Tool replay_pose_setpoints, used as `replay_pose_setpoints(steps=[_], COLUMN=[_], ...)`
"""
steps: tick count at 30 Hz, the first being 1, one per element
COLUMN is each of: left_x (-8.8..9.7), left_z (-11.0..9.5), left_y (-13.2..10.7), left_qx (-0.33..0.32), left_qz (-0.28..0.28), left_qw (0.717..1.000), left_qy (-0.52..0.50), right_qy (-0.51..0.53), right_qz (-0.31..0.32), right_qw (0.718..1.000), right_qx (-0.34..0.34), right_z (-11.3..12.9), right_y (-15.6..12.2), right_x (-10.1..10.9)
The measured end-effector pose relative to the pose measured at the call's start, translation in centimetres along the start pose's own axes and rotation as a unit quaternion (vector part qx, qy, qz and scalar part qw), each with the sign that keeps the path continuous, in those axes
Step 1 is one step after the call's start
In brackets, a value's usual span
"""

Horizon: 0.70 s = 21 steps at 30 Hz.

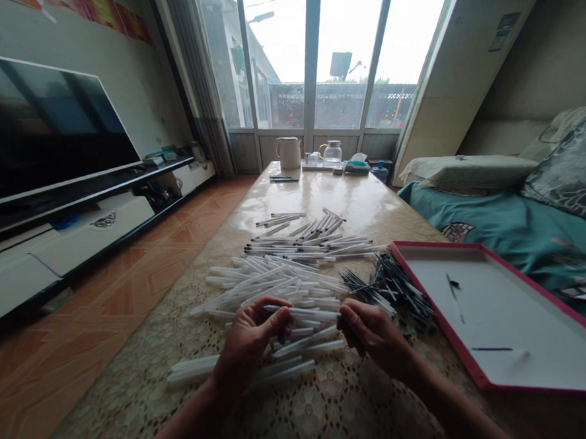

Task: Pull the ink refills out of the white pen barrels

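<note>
My left hand (248, 345) pinches one end of a white pen barrel (309, 313) just above the table. My right hand (372, 334) is closed at the barrel's other end, fingers curled in; I cannot tell whether it also grips a refill. Under and beyond both hands lies a heap of white pen barrels (272, 284). A pile of thin dark refills (391, 289) sits just right of my right hand. Farther back lies a spread of assembled pens (307, 238).
A red-rimmed white tray (486, 383) with a few loose refills lies at the right, overhanging the teal sofa (517, 232). A white jug (289, 152) and glass kettle (332, 152) stand at the table's far end. A TV (34, 129) stands on the left.
</note>
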<state>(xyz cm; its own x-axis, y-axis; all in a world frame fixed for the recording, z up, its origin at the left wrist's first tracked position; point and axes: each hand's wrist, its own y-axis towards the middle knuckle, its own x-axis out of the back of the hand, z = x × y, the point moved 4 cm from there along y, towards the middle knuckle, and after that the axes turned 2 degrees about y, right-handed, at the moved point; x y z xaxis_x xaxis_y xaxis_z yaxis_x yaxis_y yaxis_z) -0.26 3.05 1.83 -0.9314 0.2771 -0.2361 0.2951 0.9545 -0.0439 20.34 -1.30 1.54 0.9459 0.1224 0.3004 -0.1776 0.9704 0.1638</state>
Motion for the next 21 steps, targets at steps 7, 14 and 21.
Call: replay_pose_setpoints(steps=[7,14,21], left_x=[0.37,0.52,0.36], left_z=[0.59,0.72,0.46], left_y=[0.25,0.28,0.19], left_qx=[-0.001,0.013,0.013], left_qz=[-0.009,-0.013,-0.019], left_qw=[1.000,0.999,0.999], left_qy=[-0.012,-0.029,-0.029], right_qy=[-0.019,0.059,0.004], right_qz=[-0.013,-0.044,-0.028], right_qw=[1.000,0.997,1.000], right_qx=[0.019,0.007,0.005], right_z=[-0.15,0.08,-0.39], right_y=[0.05,0.04,0.08], right_x=[-0.59,-0.34,-0.53])
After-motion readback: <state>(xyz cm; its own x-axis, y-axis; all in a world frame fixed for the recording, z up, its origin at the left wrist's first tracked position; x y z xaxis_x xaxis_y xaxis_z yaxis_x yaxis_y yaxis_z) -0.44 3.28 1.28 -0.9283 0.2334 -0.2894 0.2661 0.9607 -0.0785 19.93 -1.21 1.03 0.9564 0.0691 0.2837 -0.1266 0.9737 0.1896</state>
